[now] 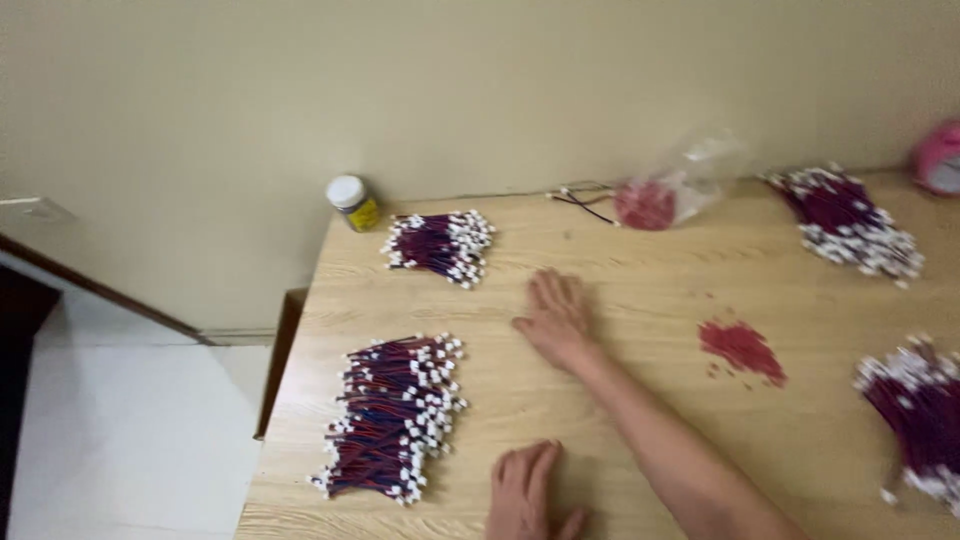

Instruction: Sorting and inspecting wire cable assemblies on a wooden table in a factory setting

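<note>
Two hands: both lie flat on the bench [620, 290], palms down, fingers spread wide, holding nothing.
Right hand [556, 318]: reaches from the lower right across the middle of the bench; its forearm runs back to the bottom edge of the picture. It touches only bare wood.
Left hand [526, 492]: rests at the near edge, partly cut off by the bottom of the picture, just right of the near bundle.
Near bundle [392, 416]: a heap of short red and dark wires with white plugs at the ends, lying at the near left of the bench. It is the bundle closest to the left hand, apart from it.
Far bundle [440, 245]: a smaller heap of the same wires at the far left, beyond and left of the right hand, not touching it.
Right bundles: one [852, 222] at the far right by the wall, another [918, 415] at the right edge, partly cut off.
Red bits [742, 349]: a small loose pile of red pieces on the wood, right of the right forearm, apart from it.
Bag [672, 186]: clear plastic, with red pieces inside, by the wall; a few loose wires [584, 200] lie just left of it.
Jar [352, 202]: small, white lid, yellow label, at the far left corner.
Pink thing [940, 158]: round, at the far right edge, too blurred to tell what it is.
</note>
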